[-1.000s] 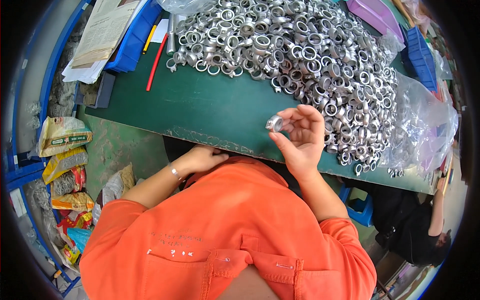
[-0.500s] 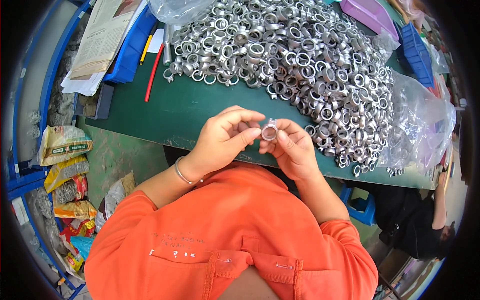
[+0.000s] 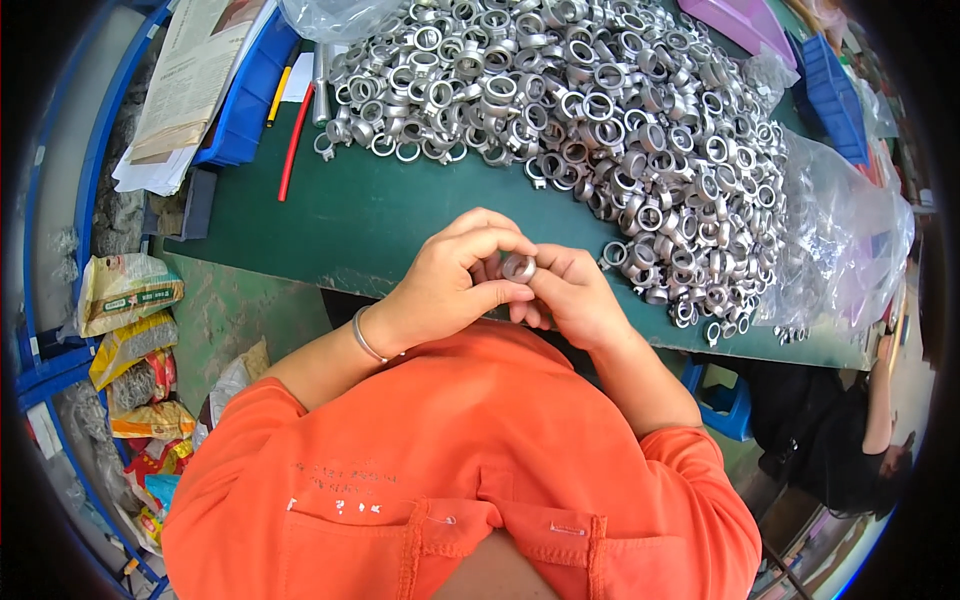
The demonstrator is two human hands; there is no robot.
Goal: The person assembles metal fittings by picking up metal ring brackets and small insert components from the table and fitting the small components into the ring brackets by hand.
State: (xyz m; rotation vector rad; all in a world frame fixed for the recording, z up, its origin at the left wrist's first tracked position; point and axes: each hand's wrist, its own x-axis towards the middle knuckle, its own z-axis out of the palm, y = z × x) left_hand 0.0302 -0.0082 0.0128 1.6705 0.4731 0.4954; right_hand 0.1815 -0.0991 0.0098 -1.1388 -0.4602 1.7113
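Observation:
Between my fingertips, over the near edge of the green table (image 3: 330, 225), is a small silver metal ring (image 3: 519, 267). My left hand (image 3: 452, 268) pinches it from the left with thumb and fingers. From the other side my right hand (image 3: 573, 292) grips it too, its fingers curled and partly hiding the ring's rim. Beyond both hands lies a large heap of similar metal rings (image 3: 600, 110), many with a small lug on the side. The heap spreads from the far left to the near right of the table.
Left on the table are a red pen (image 3: 295, 145), a yellow pen (image 3: 279, 95) and a blue bin (image 3: 245, 105) with a newspaper (image 3: 195, 80). Clear plastic bags (image 3: 835, 240) lie at the right. Filled sacks (image 3: 125, 292) stand by a blue rack. Another person (image 3: 825, 430) is at the right.
The ring has moved slightly left and turned between my fingers. My right hand has shifted left, closer to my left hand, and now covers more of the ring's side.

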